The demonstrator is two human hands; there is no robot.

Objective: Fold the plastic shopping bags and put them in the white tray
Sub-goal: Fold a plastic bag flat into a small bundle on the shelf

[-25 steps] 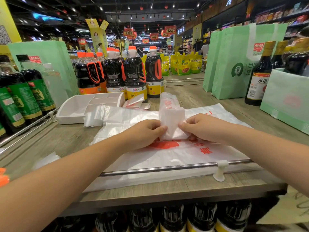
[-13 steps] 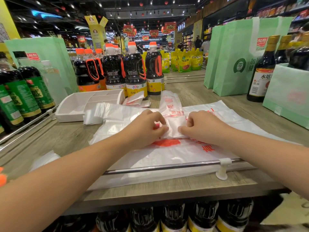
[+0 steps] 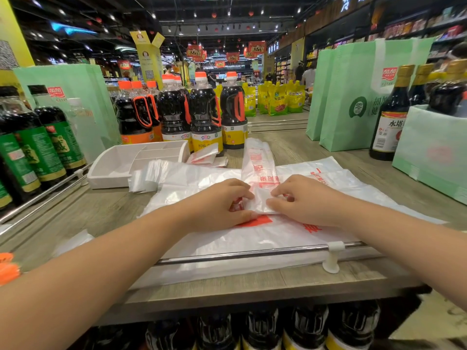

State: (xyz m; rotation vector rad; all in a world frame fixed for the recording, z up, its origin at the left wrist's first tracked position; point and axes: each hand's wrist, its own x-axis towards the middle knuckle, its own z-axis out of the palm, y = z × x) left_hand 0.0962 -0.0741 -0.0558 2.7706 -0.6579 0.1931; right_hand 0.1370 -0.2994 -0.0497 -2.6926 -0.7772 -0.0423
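A narrow folded strip of white plastic bag (image 3: pixel 259 170) with red print lies across the shelf top, running away from me. My left hand (image 3: pixel 217 205) and my right hand (image 3: pixel 303 200) pinch its near folded end (image 3: pixel 261 204) from either side, pressing it flat. Under it lie spread-out white bags (image 3: pixel 252 238) with red print. The white tray (image 3: pixel 116 165) with dividers stands at the back left. A small folded bag (image 3: pixel 204 155) lies just right of the tray.
Dark soy sauce bottles (image 3: pixel 204 114) stand behind the tray and along the left. Green tote bags (image 3: pixel 353 97) and a tall bottle (image 3: pixel 390 120) stand at the right. A metal rail (image 3: pixel 252 253) runs along the shelf's front edge.
The raised end of the strip has been folded down toward me and flattened. Both hands have closed in on the fold and lowered it onto the spread bags.
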